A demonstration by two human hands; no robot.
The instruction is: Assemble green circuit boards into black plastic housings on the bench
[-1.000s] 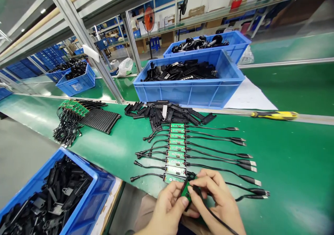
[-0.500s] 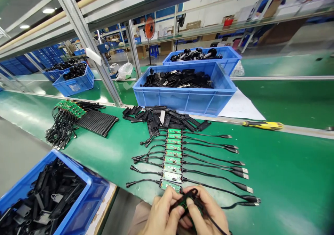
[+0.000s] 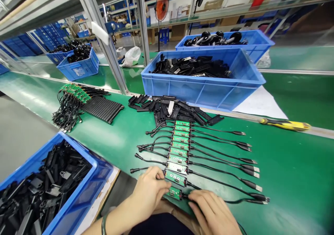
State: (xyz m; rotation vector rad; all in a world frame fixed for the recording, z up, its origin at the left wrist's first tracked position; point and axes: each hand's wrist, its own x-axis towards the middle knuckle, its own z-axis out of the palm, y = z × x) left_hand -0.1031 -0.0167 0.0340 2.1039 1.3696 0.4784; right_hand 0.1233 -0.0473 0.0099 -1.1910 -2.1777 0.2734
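Observation:
Nearest me on the green bench is a green circuit board [image 3: 174,193] in a narrow black case, at the front end of a column of similar boards. My left hand [image 3: 148,188] is closed on the board's left end, its fingertips covering that end. My right hand [image 3: 212,209] has its fingers curled over the black USB cable [image 3: 184,195] where it leaves the board's right end. Just beyond lies another cased board [image 3: 175,178]. Short connector leads run left from the column, and longer USB cables [image 3: 250,184] run right.
Loose black casings [image 3: 180,111] are heaped behind the column, before a blue bin [image 3: 203,89] of black parts. Stacked boards and a row of black cases [image 3: 103,108] lie left. Another blue bin [image 3: 75,196] stands front left. A yellow-handled tool [image 3: 285,124] lies back right.
The board that was held up in both hands is now down at the near end of the column. My hands have moved apart to its two ends, and the view has shifted.

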